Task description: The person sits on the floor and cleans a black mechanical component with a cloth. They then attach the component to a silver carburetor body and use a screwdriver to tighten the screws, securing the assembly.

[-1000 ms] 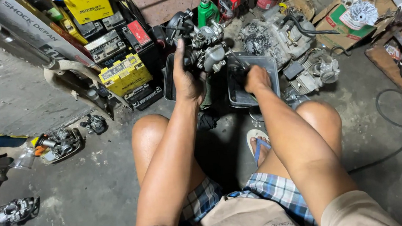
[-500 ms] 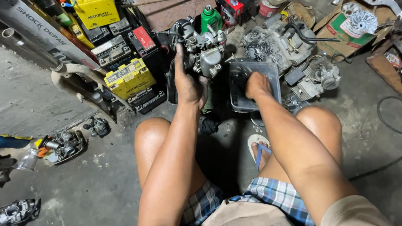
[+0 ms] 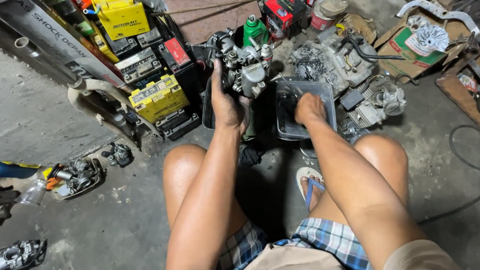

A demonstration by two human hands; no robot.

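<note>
Upper centre of the frame: my left hand [image 3: 227, 104] clamps its fingers round the grey carburettor [image 3: 244, 69]; right hand [image 3: 308, 108] dips, fingers curled (grip hidden), into the dark tray [image 3: 328, 91]; I judge cleaning underway; next needs steady hold.

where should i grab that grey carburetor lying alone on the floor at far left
Probably around the carburetor's chunky middle body, coming straight down from above. It lies on its side on bare concrete with nothing crowding it, and the ends look knobbly with small fittings that would give a poorer hold. Both hands are busy elsewhere.
</note>
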